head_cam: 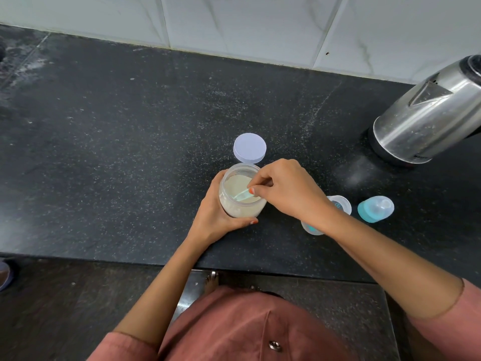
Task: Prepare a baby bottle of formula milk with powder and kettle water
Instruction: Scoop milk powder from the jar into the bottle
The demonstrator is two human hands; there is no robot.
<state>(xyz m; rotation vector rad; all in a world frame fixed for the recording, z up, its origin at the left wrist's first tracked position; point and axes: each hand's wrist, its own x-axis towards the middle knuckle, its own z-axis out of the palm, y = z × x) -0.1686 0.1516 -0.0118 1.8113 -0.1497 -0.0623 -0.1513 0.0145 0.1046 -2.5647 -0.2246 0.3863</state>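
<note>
Dark speckled surface [130,126] under a white tiled wall. Powder jar [242,207] near the front edge, its lid [250,148] off and lying just behind it. Left hand [216,217]: grip wrapped round the jar. Right hand [286,188]: grip pinching the teal scoop [243,195], bowl down in the powder. Baby bottle [341,204] open, partly hidden behind the right wrist; contents unclear. Teat top [374,208] beside it, kettle [426,118] far right.

Judged early: 1st scoop being taken. Left: dosing, water, capping, shaking.
</note>
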